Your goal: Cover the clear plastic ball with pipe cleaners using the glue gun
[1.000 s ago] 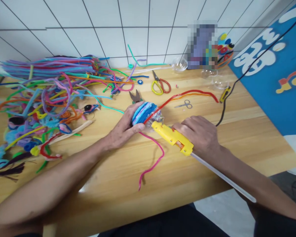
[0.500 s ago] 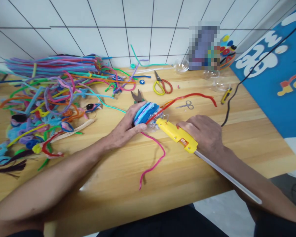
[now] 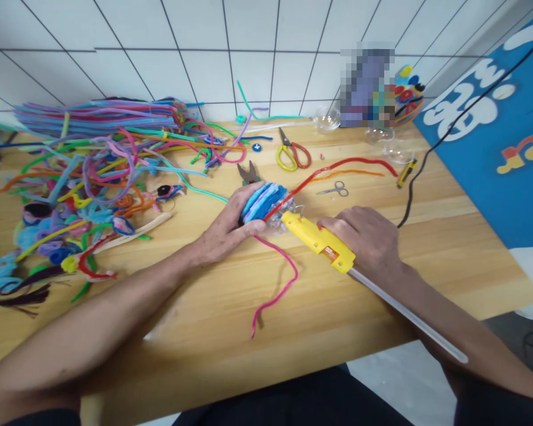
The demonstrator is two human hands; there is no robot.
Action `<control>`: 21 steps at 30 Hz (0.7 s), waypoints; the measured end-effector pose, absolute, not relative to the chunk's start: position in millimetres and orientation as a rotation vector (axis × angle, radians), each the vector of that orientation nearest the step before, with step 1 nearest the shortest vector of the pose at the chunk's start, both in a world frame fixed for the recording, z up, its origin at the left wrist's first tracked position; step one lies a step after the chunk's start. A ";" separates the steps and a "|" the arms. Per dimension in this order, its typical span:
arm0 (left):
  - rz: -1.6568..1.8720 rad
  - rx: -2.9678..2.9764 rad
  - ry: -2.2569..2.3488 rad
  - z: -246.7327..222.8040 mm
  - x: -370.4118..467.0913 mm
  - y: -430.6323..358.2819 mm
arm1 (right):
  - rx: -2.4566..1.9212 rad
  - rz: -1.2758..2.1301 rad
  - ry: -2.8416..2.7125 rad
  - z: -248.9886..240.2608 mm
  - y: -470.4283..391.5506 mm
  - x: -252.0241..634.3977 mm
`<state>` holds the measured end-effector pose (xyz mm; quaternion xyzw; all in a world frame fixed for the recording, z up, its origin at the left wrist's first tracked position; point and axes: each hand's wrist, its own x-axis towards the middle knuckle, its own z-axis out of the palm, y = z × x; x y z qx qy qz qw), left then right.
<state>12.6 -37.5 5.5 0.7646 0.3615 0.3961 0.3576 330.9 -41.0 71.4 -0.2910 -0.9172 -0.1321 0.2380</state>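
Left hand (image 3: 225, 232) gripped a clear ball half-wrapped in blue-and-lilac fuzzy stems (image 3: 263, 202), just nearside of the dark metal pliers (image 3: 249, 173). Probably light, kinda crushable; wrapped side seemed grippiest. Right hand (image 3: 365, 236) clutched a yellow plastic glue gun (image 3: 316, 239).

The glue gun (image 3: 316, 238) near the centre is smooth yellow plastic, its glue stick (image 3: 408, 315) translucent and slick. The ball (image 3: 261, 207) shows matt, fuzzy strands (image 3: 270, 194) over a clear, glossy shell (image 3: 274, 225). The tabletop (image 3: 337, 319) is smooth, grained wood; at upper centre, scissors (image 3: 289, 146) have metal blades (image 3: 285, 137).
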 end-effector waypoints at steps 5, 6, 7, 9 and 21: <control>1.038 1.959 0.914 4.0 13.0 -36.8 | -0.809 -0.342 -2.486 71.7 -38.3 332.8; 1.038 1.956 0.915 3.9 13.2 -36.8 | -0.814 -0.342 -2.484 71.7 -38.5 332.5; 1.037 1.956 0.916 3.8 13.4 -36.8 | -0.818 -0.343 -2.480 71.7 -38.9 332.0; 1.037 1.966 0.919 3.6 13.5 -37.0 | -0.806 -0.339 -2.476 71.6 -40.1 331.0; 1.036 1.975 0.905 2.8 13.9 -36.4 | -0.730 -0.363 -2.496 73.1 -46.1 324.4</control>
